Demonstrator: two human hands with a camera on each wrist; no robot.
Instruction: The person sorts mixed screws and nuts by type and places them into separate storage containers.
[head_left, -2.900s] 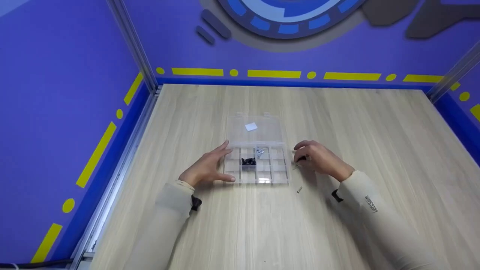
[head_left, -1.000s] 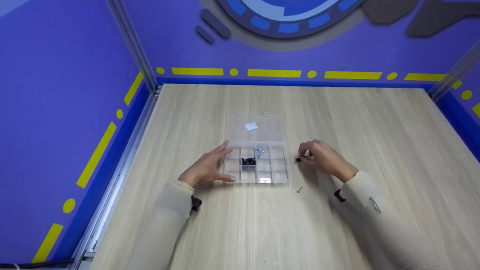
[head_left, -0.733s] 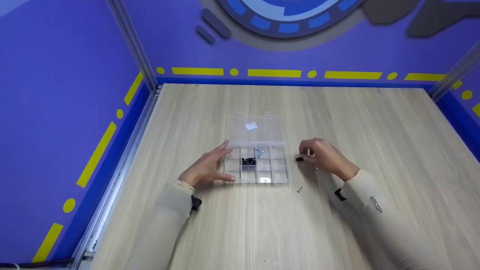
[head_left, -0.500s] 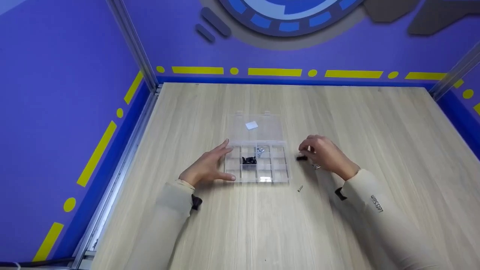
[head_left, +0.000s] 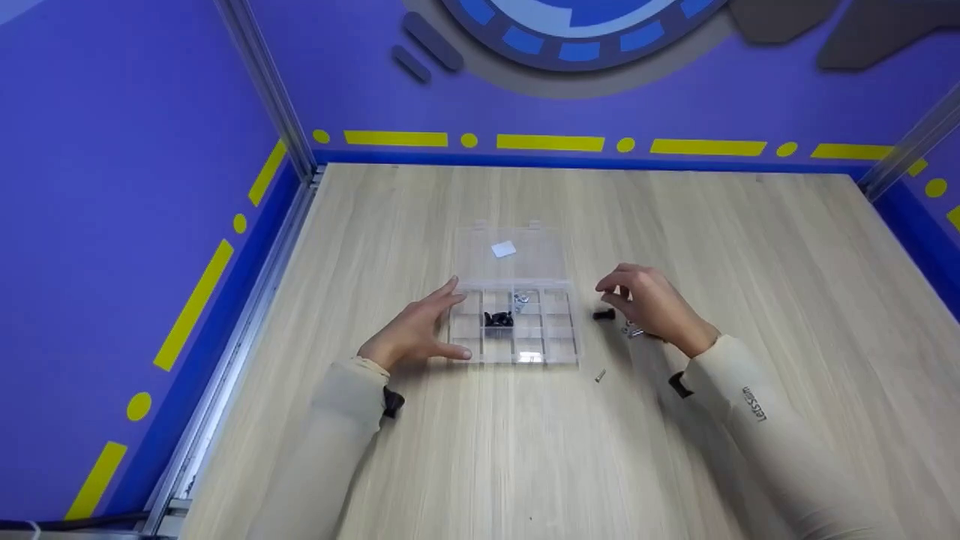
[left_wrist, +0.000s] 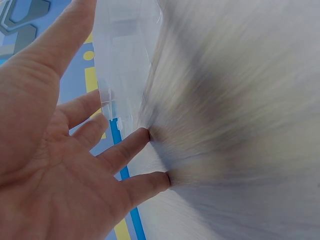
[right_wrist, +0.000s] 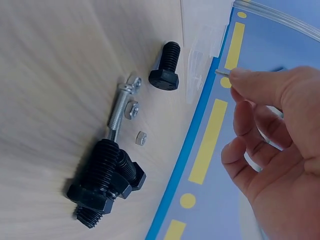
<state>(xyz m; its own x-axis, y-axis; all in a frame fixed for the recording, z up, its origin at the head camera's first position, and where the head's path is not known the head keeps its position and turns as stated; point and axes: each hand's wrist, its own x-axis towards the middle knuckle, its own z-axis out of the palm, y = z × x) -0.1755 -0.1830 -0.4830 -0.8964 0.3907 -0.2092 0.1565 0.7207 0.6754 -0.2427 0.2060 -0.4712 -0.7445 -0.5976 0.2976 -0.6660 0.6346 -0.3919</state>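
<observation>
My left hand [head_left: 414, 330] spreads its straight fingers and thumb along the left side of a clear compartment box [head_left: 466, 288], whose lid lies open behind it. Black bolts [head_left: 498, 321] fill one compartment; small silver hardware [head_left: 521, 301] is in another. Right of the box, my right hand [head_left: 652, 304] is above the table. In the right wrist view its thumb and finger pinch a small, thin silver metal piece [right_wrist: 222, 73], its exact kind unclear. Below that hand lies a single black hex bolt [right_wrist: 167, 67], beside a group of black bolts [right_wrist: 95, 185], silver nuts [right_wrist: 132, 109] and a silver bolt [right_wrist: 118, 112].
One silver screw [head_left: 600, 376] lies apart on the wooden table [head_left: 510, 457], near the box's front right corner. A white label [head_left: 503, 249] shows on the lid [head_left: 540, 251]. Blue panel walls [head_left: 135, 187] border the table at the back and sides.
My right hand has moved slightly right and then up from the table. The black bolt once near its fingertips now lies uncovered, as does silver hardware. My left hand stays at the box.
</observation>
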